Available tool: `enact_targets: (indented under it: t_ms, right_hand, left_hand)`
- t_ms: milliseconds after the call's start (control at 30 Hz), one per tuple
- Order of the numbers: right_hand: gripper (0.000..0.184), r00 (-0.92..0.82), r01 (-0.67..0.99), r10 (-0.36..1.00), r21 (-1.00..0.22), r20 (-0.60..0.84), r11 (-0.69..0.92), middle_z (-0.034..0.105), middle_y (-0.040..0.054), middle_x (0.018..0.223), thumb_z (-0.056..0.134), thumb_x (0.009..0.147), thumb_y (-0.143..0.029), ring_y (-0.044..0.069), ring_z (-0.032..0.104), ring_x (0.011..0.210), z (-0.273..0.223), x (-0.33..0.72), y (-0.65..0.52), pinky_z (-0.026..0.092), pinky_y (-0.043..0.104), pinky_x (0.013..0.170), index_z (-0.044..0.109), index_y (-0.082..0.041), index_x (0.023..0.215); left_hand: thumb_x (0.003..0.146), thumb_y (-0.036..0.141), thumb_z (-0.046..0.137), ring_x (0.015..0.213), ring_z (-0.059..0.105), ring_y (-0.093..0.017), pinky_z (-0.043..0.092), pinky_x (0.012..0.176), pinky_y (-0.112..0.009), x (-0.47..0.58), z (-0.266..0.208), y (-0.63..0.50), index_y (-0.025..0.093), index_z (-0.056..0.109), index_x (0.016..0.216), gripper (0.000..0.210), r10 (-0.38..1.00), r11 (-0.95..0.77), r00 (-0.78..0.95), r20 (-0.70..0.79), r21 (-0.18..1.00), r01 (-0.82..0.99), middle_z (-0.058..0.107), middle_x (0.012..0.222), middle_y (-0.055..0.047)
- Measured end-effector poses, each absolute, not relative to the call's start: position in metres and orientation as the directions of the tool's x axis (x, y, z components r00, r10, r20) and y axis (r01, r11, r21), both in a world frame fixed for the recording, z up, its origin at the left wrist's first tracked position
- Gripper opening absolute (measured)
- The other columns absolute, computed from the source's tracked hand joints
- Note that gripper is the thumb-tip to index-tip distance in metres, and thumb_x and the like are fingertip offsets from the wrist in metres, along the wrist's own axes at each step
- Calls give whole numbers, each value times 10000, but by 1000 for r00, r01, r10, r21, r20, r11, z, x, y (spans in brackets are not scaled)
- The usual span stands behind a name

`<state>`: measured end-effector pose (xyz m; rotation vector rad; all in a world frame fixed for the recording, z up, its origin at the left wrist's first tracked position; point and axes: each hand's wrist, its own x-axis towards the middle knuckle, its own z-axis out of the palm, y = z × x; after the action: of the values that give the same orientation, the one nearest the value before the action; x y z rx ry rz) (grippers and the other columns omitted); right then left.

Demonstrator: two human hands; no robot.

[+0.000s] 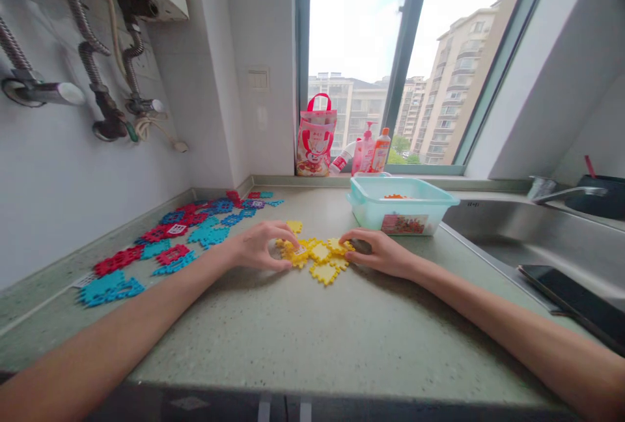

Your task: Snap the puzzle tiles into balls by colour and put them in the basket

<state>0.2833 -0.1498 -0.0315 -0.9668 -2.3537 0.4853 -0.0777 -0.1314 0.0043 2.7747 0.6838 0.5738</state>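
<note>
Several yellow interlocking puzzle tiles lie in a loose cluster on the speckled countertop. My left hand is at the cluster's left side, thumb and fingers curved round the yellow tiles there, one of which bears a white patterned face. At the right side, my right hand has its fingers and thumb closed on the edge of a yellow tile. One yellow tile lies just behind my left fingers, and another sticks out toward me.
Red, blue and turquoise tiles spread along the left wall. A turquoise plastic box with orange pieces inside stands right of centre, beside the sink. A phone rests at the sink's edge. Bottles and a bag line the windowsill.
</note>
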Motion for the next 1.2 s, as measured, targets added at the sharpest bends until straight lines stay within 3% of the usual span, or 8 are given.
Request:
enact_targets:
  t_ms: [133,333,533,667,800,900,1067,1200]
  right_hand:
    - [446,-555,532,769,-575,318,621,773,74,1195,711,934,-553,260,700,1036,-29,286,-152,550,354,920,739,-208,1215]
    - [391,-517,546,785,-574,342,610,785,62,1108,719,926,-503,227,692,903,-26,284,-154,572,353,831,761,-211,1182]
    - [398,-393,542,819,-615,418,573,788,92,1154,740,917,-509,269,732,1018,-30,286,-149,613,434,932,763,-210,1178]
    - [443,-312,494,829,-666,464,559,763,110,1234,733,925,-531,268,731,1064,-29,275,-152,636,435,905,745,-222,1243]
    - [404,-367,516,791,-600,490,612,756,92,1213,712,958,-528,247,724,1059,-24,246,-166,605,404,911,742,-242,1243]
    - [319,-432,590,775,-505,461,630,757,70,1147,718,964,-484,231,724,954,-23,228,-174,568,388,884,753,-258,1187]
    - [293,-463,656,773,-418,434,628,754,51,1083,777,917,-439,226,704,920,-29,222,-176,524,356,872,745,-273,1156]
    - [288,-457,688,786,-395,417,610,759,40,979,785,886,-385,212,677,850,-27,226,-174,498,325,789,736,-250,1136]
  left_hand:
    - [834,438,849,1079,686,-232,492,1008,-336,-75,4,-133,239,769,1085,330,476,-869,819,321,311,384,769,1139,-51]
    - [874,447,819,1010,689,-216,489,992,-344,-72,0,-133,240,775,1048,274,458,-877,818,348,331,350,794,1071,-34]
    - [817,409,862,1015,699,-219,509,965,-337,-75,-1,-129,233,783,1033,290,487,-859,778,396,376,347,795,1056,-36]
    - [834,437,851,1020,712,-220,512,968,-342,-89,8,-120,209,771,1035,314,529,-841,728,436,382,382,795,1071,-51]
    - [823,487,849,981,716,-218,517,907,-327,-98,12,-115,200,760,997,348,569,-817,728,383,368,445,792,1034,-41]
    - [815,512,856,1000,710,-226,515,895,-330,-93,8,-118,220,773,1104,419,565,-819,746,354,354,452,786,1090,-44]
    - [819,507,880,1031,700,-235,509,957,-357,-81,3,-122,296,814,1185,429,462,-875,827,320,319,365,790,1133,-54]
    - [824,472,888,955,690,-226,516,907,-366,-78,2,-123,322,821,1198,409,393,-911,842,370,278,303,811,1090,-51]
